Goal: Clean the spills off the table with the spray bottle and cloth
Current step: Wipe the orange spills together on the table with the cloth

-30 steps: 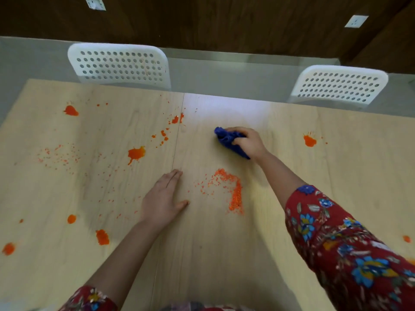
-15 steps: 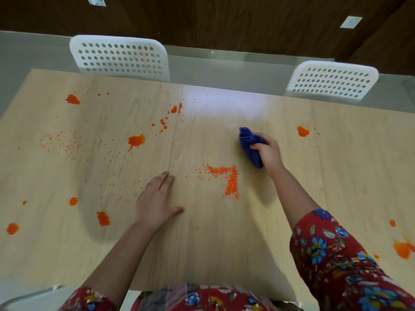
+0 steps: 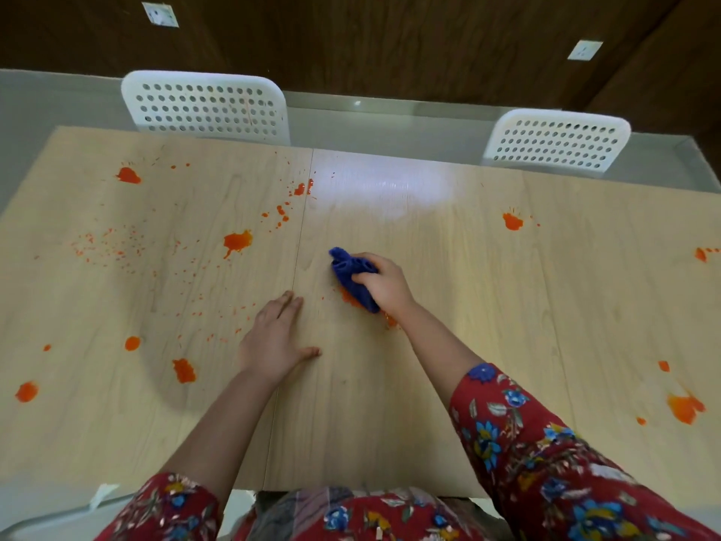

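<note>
My right hand grips a bunched blue cloth and presses it onto the light wooden table at its middle. The cloth covers most of an orange spill; bits of orange show at its near edge. My left hand rests flat on the table with straight fingers, just left of the cloth. Orange blots and speckles lie across the left half, such as one large blot, and more sit on the right, like one splat. No spray bottle is in view.
Two white perforated chairs, one at the left and one at the right, stand at the table's far edge. A seam runs down the tabletop. Behind is a dark wooden wall.
My right hand has swept the cloth from the far right of the middle spill down and leftward onto it, covering most of the orange. The left hand has stayed flat in place.
</note>
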